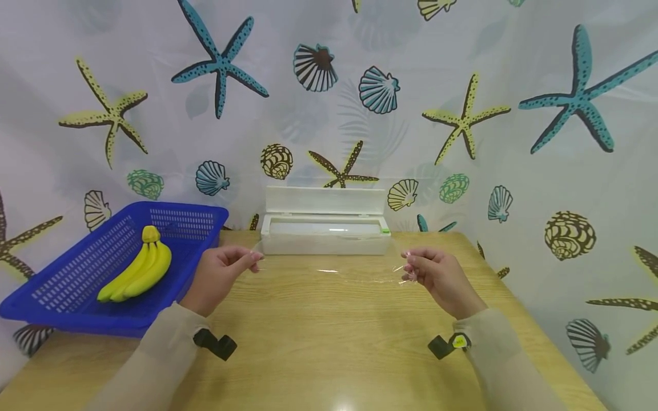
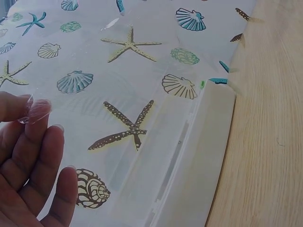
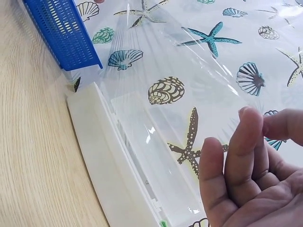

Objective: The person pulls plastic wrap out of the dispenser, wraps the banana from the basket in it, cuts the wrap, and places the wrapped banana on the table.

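A sheet of clear plastic wrap (image 1: 329, 271) stretches between both hands, in front of a white wrap dispenser box (image 1: 326, 244) whose lid stands raised. My left hand (image 1: 226, 274) pinches one corner between thumb and index finger. In the left wrist view, film bunches at those fingertips (image 2: 40, 109). The right hand (image 1: 437, 277) pinches the opposite corner, where the film crumples around the fingers. In the right wrist view, the taut film (image 3: 189, 56) shows as thin creases and glints. Its far edge runs back toward the dispenser; exactly where it meets the box is hard to see.
On the left, a blue plastic basket (image 1: 67, 279) holds a bunch of yellow bananas (image 1: 141, 268). Everything stands on a wood-grain table (image 1: 329, 354). Behind and at the right hangs a white curtain (image 1: 329, 125) printed with starfish and shells.
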A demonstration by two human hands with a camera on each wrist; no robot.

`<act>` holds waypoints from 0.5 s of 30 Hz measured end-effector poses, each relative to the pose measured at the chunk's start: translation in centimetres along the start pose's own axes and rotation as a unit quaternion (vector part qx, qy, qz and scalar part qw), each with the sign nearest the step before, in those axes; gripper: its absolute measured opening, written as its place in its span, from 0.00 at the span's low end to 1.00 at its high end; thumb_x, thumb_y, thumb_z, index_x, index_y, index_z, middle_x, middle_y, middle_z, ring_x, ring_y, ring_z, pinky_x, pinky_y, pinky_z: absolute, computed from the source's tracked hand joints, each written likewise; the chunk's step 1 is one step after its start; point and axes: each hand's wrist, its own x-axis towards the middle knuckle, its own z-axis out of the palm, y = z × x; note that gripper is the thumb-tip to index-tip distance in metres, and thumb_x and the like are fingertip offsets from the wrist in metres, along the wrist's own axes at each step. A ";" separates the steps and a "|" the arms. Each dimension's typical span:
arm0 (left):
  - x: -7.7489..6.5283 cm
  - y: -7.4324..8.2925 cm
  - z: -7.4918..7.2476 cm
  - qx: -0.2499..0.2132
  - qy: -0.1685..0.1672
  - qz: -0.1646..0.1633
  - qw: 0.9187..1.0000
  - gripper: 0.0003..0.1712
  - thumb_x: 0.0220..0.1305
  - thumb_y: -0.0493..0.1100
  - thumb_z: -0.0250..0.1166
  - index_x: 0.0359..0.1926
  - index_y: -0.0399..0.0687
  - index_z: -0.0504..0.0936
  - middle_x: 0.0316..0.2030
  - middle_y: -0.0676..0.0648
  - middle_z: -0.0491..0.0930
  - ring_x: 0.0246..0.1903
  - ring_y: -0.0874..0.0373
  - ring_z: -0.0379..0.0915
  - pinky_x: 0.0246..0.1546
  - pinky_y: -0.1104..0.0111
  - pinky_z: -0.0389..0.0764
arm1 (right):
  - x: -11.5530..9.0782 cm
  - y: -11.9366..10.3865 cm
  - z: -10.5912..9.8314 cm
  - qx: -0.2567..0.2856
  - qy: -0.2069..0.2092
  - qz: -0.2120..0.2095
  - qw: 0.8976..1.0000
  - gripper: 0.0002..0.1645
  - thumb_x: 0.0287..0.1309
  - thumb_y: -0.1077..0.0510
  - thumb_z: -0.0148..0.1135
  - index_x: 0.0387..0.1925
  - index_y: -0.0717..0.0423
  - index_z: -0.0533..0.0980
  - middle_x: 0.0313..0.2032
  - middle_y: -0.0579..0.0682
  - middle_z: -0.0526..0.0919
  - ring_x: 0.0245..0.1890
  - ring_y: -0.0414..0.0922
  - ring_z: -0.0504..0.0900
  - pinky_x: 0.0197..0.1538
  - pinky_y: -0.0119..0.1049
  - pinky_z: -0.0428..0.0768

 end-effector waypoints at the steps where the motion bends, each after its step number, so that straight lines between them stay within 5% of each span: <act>1: -0.2 0.0 0.0 -0.001 -0.001 0.000 1.000 0.18 0.70 0.55 0.63 0.38 0.46 0.87 0.30 0.49 0.85 0.36 0.57 0.78 0.42 0.70 0.78 | -0.1 0.0 0.0 0.000 0.000 0.001 1.000 0.06 0.70 0.60 0.58 0.40 0.51 0.81 0.38 0.42 0.84 0.32 0.34 0.81 0.42 0.27 0.85; 7: -1.0 0.2 0.2 -0.005 0.002 0.017 1.000 0.15 0.70 0.52 0.64 0.38 0.46 0.88 0.27 0.46 0.84 0.28 0.59 0.73 0.31 0.71 0.73 | -1.0 0.2 0.1 -0.001 -0.005 -0.001 1.000 0.06 0.71 0.60 0.58 0.40 0.52 0.81 0.37 0.42 0.84 0.32 0.35 0.81 0.44 0.28 0.85; 15: -2.1 0.4 0.3 -0.016 0.006 0.014 1.000 0.14 0.69 0.51 0.65 0.37 0.46 0.88 0.25 0.50 0.82 0.29 0.57 0.75 0.30 0.71 0.73 | -1.7 0.2 0.3 0.000 -0.022 -0.008 1.000 0.08 0.71 0.61 0.56 0.39 0.51 0.81 0.34 0.42 0.84 0.32 0.35 0.83 0.43 0.29 0.86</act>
